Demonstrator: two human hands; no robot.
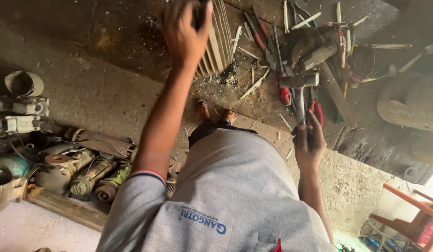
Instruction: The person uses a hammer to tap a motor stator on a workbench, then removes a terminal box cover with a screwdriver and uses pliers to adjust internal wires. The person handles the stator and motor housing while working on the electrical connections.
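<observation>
**Hammer raised over a ribbed motor housing on a dirty workshop floor**

Rough concrete floor (109,93), dusty and stained dark with oil, fills the view from the head camera. No packages or signs show; the one label is a blue print on the person's grey shirt (235,186), low on the cloth.

At the top edge the left hand (184,29) is wrapped around something dark, fingers curled tight over it, right against a pale, ribbed metal motor housing (219,39) with straight parallel fins. What exactly the hand pinches cannot be told. Wood-coloured slivers and grey grit lie scattered beside the housing.

The right hand (309,142) is closed on the shaft of a steel hammer (299,88), whose blocky grey head stands above the fist, near the housing but apart from it. Behind the hammer lie red-handled pliers (284,91) and a heap of worn tools.

Along the left side, rusty old motors (85,175), cylindrical and grimy, crowd together. Orange chair legs (412,210) show at lower right.
</observation>
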